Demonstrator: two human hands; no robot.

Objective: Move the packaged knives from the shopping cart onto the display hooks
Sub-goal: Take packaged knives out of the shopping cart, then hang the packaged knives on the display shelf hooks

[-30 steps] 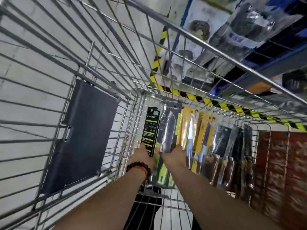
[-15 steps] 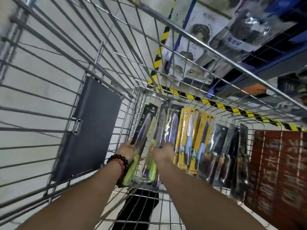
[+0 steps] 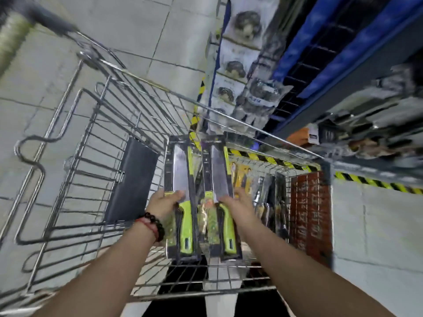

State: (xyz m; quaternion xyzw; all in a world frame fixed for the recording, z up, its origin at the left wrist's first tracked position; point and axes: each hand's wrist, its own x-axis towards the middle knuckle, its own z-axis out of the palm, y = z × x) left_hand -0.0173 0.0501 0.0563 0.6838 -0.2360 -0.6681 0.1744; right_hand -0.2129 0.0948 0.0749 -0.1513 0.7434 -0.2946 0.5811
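Wire cart point(image 3: 96, 170): left hand point(image 3: 163, 203), right hand point(image 3: 238, 205) each grip one green-handled knife pack point(image 3: 180, 179) point(image 3: 218, 177).

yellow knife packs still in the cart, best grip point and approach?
Grip a yellow pack by its top edge, coming from above. The packs stand upright on edge, close together between the held green-handled packs and the dark packs, so only the top edges are free; the faces look too tightly packed to reach.

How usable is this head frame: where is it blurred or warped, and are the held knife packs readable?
Head view: motion blur smears the cart handle and shelving; wide-angle distortion bends the cart wires; the knife packs in the left hand and right hand are clearest, print unreadable.
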